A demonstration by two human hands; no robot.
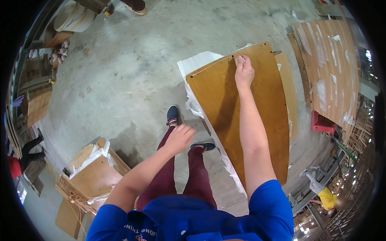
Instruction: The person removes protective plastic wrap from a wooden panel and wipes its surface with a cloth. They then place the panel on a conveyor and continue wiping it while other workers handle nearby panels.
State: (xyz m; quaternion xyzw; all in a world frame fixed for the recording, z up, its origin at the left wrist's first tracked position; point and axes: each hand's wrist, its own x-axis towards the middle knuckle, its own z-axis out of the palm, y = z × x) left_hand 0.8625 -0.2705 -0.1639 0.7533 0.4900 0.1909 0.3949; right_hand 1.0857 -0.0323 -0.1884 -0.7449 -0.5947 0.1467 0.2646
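A: Where is the right hand?

B: It rests on the far end of the big brown wood board, fingers bent down on a thin groove. The board lies on white foam sheets.

A: And the left hand?

B: It hangs over the floor, holding nothing, fingers loosely curled.

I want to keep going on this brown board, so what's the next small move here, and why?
Probably bring the left hand over to the wooden board to steady it. The right hand is alone at the far end, its fingers on the thin rod lying along that edge, while the left hand hangs free above the legs. The board sits on white packing, so it may shift.
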